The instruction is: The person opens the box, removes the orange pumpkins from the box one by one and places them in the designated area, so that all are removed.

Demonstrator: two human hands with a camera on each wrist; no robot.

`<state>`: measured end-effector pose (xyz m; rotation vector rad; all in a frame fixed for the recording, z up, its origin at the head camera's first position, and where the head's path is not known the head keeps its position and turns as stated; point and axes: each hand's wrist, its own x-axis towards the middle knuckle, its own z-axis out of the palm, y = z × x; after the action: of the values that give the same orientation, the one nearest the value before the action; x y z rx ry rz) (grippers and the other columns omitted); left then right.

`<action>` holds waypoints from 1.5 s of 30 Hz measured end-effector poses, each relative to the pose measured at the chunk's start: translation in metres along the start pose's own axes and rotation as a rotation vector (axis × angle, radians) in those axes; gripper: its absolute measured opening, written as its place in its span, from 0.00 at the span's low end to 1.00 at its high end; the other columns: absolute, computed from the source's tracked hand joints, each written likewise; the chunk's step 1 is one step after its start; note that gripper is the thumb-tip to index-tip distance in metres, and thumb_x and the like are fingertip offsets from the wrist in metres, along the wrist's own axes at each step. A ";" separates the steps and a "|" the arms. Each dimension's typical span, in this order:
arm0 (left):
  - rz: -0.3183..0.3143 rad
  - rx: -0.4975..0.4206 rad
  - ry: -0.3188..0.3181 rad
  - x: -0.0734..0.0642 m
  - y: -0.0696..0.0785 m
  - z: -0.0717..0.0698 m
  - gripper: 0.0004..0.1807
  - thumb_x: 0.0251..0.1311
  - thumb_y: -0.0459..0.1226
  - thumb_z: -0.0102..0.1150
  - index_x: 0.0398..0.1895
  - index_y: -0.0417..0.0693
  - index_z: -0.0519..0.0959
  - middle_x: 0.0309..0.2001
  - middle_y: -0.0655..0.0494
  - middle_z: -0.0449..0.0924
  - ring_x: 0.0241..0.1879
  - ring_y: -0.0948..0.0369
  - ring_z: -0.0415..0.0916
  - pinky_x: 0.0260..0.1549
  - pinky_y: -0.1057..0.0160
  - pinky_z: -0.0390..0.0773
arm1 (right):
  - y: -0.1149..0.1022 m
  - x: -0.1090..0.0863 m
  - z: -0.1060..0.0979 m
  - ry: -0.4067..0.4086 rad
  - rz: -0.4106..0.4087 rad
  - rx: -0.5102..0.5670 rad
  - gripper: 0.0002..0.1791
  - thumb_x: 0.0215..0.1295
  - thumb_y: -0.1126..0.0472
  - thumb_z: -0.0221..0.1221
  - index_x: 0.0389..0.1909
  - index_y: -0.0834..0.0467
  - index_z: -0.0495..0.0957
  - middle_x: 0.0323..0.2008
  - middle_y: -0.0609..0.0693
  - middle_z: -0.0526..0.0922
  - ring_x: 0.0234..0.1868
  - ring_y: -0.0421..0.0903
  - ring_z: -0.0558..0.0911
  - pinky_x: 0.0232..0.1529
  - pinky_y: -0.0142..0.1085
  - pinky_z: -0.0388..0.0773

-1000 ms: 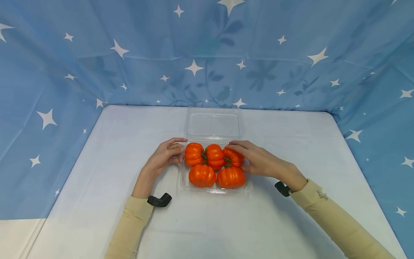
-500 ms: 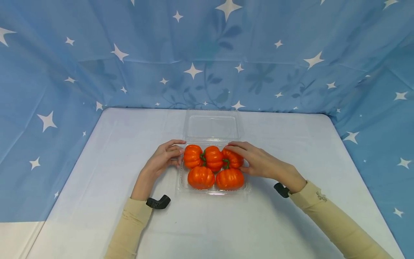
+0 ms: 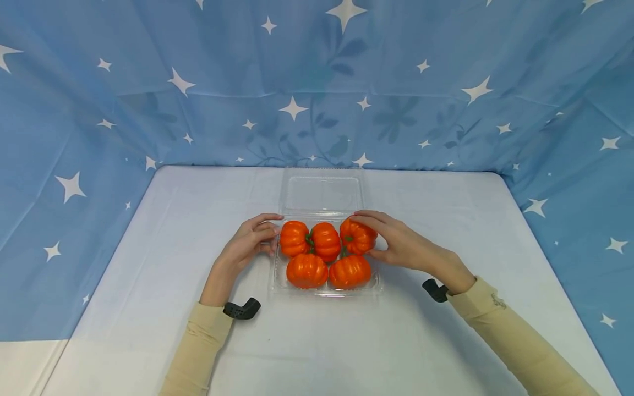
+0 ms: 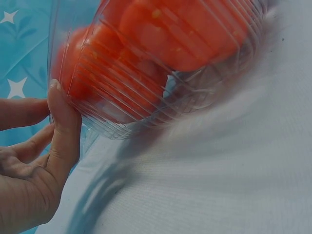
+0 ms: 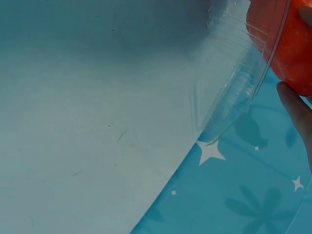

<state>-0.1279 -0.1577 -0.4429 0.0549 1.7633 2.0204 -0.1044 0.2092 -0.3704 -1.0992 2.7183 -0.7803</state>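
A clear plastic clamshell box (image 3: 277,283) lies unlatched on the table, its lid (image 3: 323,193) laid back behind it. Several small orange pumpkins with green stems fill its base; two at the front (image 3: 307,271) sit side by side. My right hand (image 3: 403,242) grips the back right pumpkin (image 3: 360,237) between fingers and thumb, raised slightly and tilted so its stem faces forward. The right wrist view catches this pumpkin (image 5: 295,61) above the box edge. At the box's left side, my left hand (image 3: 250,242) pinches the rim, thumb (image 4: 66,122) against the ribbed wall (image 4: 114,117).
A white cloth covers the table (image 3: 317,346). Blue star-patterned curtain (image 3: 317,82) hangs behind and at both sides, close to the table's back edge. Each wrist wears a black camera mount (image 3: 242,309).
My right hand has raised the back right pumpkin a little and turned it, moving slightly back and right. The left hand stays at the box's side.
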 end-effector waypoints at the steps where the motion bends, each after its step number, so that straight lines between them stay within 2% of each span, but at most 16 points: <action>1: 0.000 -0.001 -0.001 0.000 0.000 0.000 0.26 0.73 0.30 0.53 0.72 0.37 0.66 0.32 0.55 0.80 0.23 0.61 0.75 0.22 0.67 0.81 | 0.001 -0.001 0.000 0.011 -0.002 0.012 0.42 0.57 0.70 0.73 0.73 0.59 0.68 0.72 0.61 0.70 0.72 0.61 0.70 0.63 0.56 0.79; 9: -0.008 -0.007 -0.010 0.000 0.000 0.000 0.26 0.74 0.31 0.53 0.73 0.37 0.65 0.31 0.55 0.79 0.23 0.60 0.75 0.23 0.66 0.81 | 0.014 -0.005 0.001 0.113 -0.004 0.142 0.42 0.53 0.70 0.76 0.71 0.62 0.70 0.68 0.61 0.74 0.66 0.61 0.76 0.59 0.55 0.81; 13: -0.007 -0.007 -0.007 0.000 0.000 0.000 0.26 0.74 0.31 0.53 0.73 0.37 0.66 0.30 0.55 0.79 0.23 0.60 0.75 0.23 0.67 0.81 | 0.019 -0.007 0.002 0.131 0.060 0.233 0.43 0.54 0.69 0.76 0.71 0.60 0.70 0.69 0.60 0.74 0.66 0.60 0.77 0.58 0.56 0.81; 17: -0.005 -0.006 -0.011 0.001 0.000 0.000 0.26 0.74 0.31 0.53 0.73 0.37 0.65 0.30 0.55 0.79 0.23 0.61 0.75 0.23 0.67 0.81 | 0.023 -0.010 0.003 0.130 0.143 0.332 0.42 0.56 0.67 0.75 0.72 0.58 0.69 0.70 0.57 0.73 0.68 0.58 0.76 0.60 0.54 0.80; 23: -0.010 -0.006 -0.020 0.000 -0.002 0.001 0.26 0.74 0.31 0.53 0.72 0.37 0.65 0.31 0.55 0.79 0.23 0.60 0.75 0.23 0.66 0.81 | 0.028 -0.014 0.007 0.136 0.208 0.466 0.42 0.60 0.67 0.73 0.74 0.59 0.66 0.72 0.57 0.70 0.69 0.57 0.74 0.64 0.46 0.77; 27: -0.008 0.000 -0.019 0.000 -0.002 0.001 0.26 0.74 0.32 0.53 0.73 0.37 0.65 0.32 0.55 0.79 0.23 0.60 0.75 0.23 0.66 0.81 | 0.032 -0.016 0.007 0.156 0.226 0.524 0.43 0.60 0.67 0.73 0.75 0.59 0.65 0.73 0.57 0.69 0.69 0.57 0.74 0.64 0.33 0.77; 30: -0.005 0.007 -0.017 0.000 -0.001 0.001 0.26 0.74 0.32 0.53 0.73 0.38 0.65 0.32 0.55 0.79 0.24 0.60 0.75 0.24 0.66 0.81 | 0.035 -0.017 0.006 0.171 0.236 0.556 0.43 0.60 0.68 0.72 0.75 0.59 0.64 0.73 0.57 0.68 0.70 0.58 0.73 0.61 0.25 0.76; 33: -0.004 0.010 -0.015 -0.001 -0.001 0.001 0.26 0.74 0.32 0.54 0.73 0.38 0.66 0.32 0.55 0.79 0.24 0.60 0.75 0.24 0.66 0.81 | 0.038 -0.018 0.005 0.186 0.244 0.568 0.42 0.60 0.68 0.72 0.75 0.60 0.65 0.72 0.58 0.68 0.69 0.60 0.73 0.60 0.23 0.76; 45: -0.008 0.007 -0.007 -0.003 0.001 0.000 0.26 0.75 0.32 0.53 0.73 0.37 0.65 0.32 0.55 0.79 0.24 0.61 0.75 0.23 0.67 0.81 | 0.053 -0.024 -0.002 0.249 0.332 0.577 0.39 0.65 0.66 0.69 0.75 0.58 0.65 0.73 0.60 0.68 0.70 0.62 0.72 0.60 0.26 0.77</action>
<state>-0.1260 -0.1591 -0.4413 0.0568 1.7642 2.0057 -0.1201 0.2579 -0.3975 -0.4391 2.4797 -1.5762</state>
